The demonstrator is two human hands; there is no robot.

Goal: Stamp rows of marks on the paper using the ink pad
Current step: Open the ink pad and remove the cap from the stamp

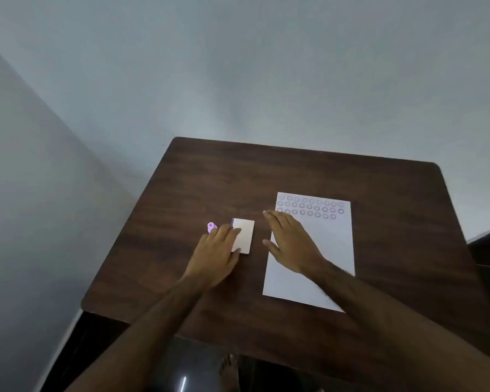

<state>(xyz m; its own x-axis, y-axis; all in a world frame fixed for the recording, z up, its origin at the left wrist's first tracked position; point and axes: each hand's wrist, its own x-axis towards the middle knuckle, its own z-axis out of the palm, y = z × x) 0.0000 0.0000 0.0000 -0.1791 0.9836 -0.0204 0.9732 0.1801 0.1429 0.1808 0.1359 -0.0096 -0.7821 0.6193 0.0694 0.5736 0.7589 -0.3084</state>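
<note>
Head view: ink pad [244, 235] lies under left hand's [217, 254] fingertips.

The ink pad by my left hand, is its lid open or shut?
Shut. The ink pad shows only a plain white lid, no inked surface, with the left hand resting on its edge.

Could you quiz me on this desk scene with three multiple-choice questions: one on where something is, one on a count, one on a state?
1. Where is the pink stamp?
A. on the paper
B. left of the ink pad
C. in the right hand

2. How many rows of marks are on the paper?
A. one
B. three
C. six

3. The right hand is:
A. open, over the paper
B. gripping the stamp
C. off the table

Answers:
1 B, it lies on the table beyond the left hand, left of the ink pad.
2 B, three rows of rings show near the top edge.
3 A, its fingers are spread and hold nothing.
</note>
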